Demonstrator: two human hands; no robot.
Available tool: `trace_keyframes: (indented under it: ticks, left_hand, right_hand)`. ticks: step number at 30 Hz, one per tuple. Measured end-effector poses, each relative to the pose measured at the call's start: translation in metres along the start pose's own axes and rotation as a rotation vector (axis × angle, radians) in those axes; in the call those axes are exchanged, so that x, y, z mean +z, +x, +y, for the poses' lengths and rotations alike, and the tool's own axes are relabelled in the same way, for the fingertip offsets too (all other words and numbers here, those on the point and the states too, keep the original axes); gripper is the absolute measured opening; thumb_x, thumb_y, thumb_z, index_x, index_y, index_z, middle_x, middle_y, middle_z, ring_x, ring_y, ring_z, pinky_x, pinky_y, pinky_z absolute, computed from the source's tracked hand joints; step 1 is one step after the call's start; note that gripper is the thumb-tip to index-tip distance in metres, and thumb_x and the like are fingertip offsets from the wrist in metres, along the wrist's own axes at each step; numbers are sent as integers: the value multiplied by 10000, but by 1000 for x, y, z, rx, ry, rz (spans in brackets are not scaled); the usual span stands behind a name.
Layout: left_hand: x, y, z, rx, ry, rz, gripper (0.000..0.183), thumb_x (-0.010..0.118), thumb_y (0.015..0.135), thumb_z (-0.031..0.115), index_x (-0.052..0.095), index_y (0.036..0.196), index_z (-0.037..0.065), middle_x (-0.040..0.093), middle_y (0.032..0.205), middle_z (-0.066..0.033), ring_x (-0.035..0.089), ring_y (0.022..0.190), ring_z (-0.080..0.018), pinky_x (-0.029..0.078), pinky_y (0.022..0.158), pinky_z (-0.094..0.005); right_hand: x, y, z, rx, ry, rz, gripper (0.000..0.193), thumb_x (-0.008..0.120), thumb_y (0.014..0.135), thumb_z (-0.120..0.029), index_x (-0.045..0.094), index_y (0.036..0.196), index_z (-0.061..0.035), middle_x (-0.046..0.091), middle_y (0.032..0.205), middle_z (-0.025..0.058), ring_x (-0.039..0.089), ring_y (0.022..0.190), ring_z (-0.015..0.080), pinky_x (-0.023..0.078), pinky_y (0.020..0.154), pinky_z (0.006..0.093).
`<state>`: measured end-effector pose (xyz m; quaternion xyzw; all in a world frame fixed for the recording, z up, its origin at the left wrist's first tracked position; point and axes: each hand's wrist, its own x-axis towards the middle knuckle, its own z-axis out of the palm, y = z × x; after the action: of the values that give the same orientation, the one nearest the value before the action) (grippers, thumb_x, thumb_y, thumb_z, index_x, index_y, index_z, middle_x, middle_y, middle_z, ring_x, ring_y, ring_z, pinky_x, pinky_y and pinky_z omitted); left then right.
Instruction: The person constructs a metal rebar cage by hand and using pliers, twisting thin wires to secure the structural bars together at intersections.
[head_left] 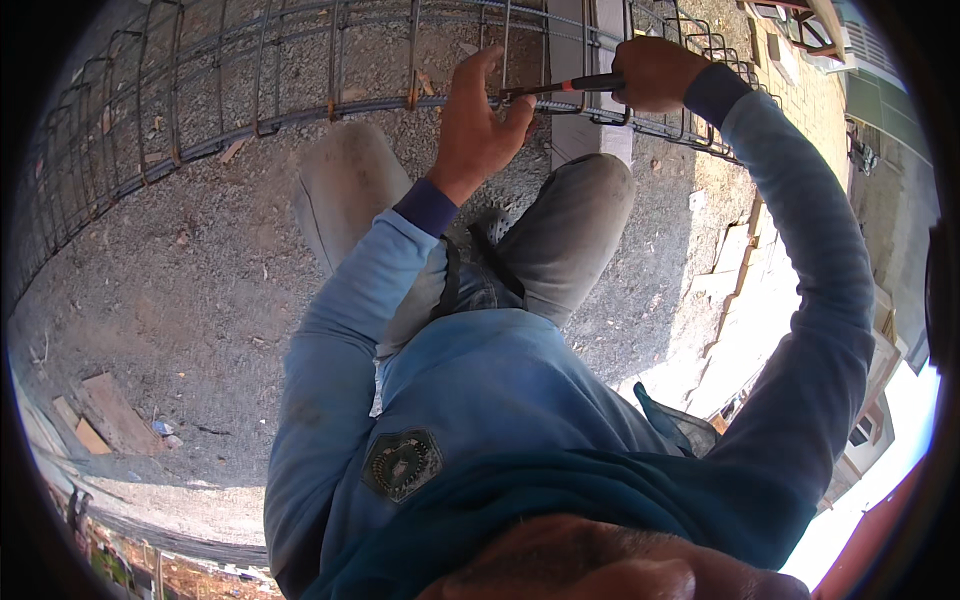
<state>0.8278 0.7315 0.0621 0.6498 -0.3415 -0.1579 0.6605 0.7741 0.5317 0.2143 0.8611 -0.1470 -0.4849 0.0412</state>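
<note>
A long cage of steel rebar [295, 118] with square stirrups stretches across the far side, in front of my knees. My right hand [655, 76] is closed around the handles of pincers [575, 85], dark with a red band. Their jaws point left and reach a stirrup near the cage's near lower bar. My left hand [478, 135] is beside the jaws, thumb and fingers apart, its thumb close to the tip. Whether any tie wire is in the jaws is too small to tell.
A pale beam [590, 140] lies under the cage, between it and my right knee. Gravelly ground [210, 290] spreads around me, with board scraps [120, 415] at the left. Broken slabs [735, 250] line the sunlit right side. My bent knees are close to the cage.
</note>
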Motion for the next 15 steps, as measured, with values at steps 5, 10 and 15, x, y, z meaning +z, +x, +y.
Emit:
trace_keyframes:
  ticks: [5,10,15]
  left_hand:
    - [7,-83,11,222,208,-353,754,754,721,149,378,1371,88,401,1396,-168,345,1338,-376,267,1092,-544]
    - [16,-47,12,368,250,-336,794,763,673,121,386,1372,122,387,1416,-140,337,1343,-349,253,1082,-577]
    - [44,-23,0,406,203,-336,760,746,644,83,432,1336,113,511,1282,-116,491,1186,-330,357,1005,-528]
  right_hand:
    - [117,-66,-73,163,1640,-286,230,604,916,-196,571,874,28,597,640,85,589,474,163,472,359,288]
    - [63,-59,-71,96,1390,-376,315,561,914,-231,595,1044,55,666,800,161,690,656,232,570,486,343]
    - [24,-26,-33,123,984,-581,474,576,896,-398,612,1145,3,687,986,175,695,841,273,578,614,376]
